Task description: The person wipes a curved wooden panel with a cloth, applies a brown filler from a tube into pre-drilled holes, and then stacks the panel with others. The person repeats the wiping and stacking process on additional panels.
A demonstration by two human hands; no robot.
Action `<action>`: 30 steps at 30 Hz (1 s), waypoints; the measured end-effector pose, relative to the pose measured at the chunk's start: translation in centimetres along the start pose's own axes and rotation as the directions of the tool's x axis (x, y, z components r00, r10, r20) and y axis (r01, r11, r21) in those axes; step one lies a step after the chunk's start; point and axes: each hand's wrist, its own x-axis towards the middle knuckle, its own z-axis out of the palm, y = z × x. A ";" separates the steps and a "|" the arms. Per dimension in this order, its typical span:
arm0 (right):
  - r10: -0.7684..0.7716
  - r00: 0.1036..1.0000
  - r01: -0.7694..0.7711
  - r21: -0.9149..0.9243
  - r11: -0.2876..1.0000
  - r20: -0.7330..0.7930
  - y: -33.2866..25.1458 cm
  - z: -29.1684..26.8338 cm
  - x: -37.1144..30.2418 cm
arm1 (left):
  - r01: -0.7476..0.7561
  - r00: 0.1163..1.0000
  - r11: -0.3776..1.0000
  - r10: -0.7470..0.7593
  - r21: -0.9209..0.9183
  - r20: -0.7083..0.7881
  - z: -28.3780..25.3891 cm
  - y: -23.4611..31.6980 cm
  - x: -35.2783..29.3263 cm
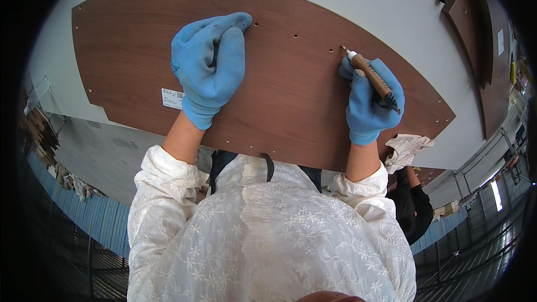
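The person's right hand (366, 103), in a blue glove, grasps a brown pen (371, 74) with a white collar, its tip pointing up and to the left, close to one of the small holes in the right part of a brown wooden board (279, 89). The left hand (208, 61), also gloved in blue, is clenched over the board's left half, fingertips near another small hole, though I cannot tell whether anything is inside it. The board lies flat on a pale table (380, 0), with a white label (172, 98) beside the left wrist.
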 end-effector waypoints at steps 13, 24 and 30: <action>-0.018 0.999 0.017 0.037 0.999 0.048 -0.1 0.0 0.3 | -0.015 1.000 0.998 0.014 0.055 0.013 -0.1 0.1 0.0; -0.034 0.997 0.034 0.012 0.999 0.070 -0.1 -0.2 0.3 | 0.015 1.000 1.000 -0.015 0.007 -0.009 0.0 -0.1 -0.1; 0.047 0.999 -0.049 0.096 0.994 0.026 -0.2 -0.8 -0.5 | 0.001 1.000 1.000 -0.001 -0.001 -0.019 0.1 -0.2 -0.3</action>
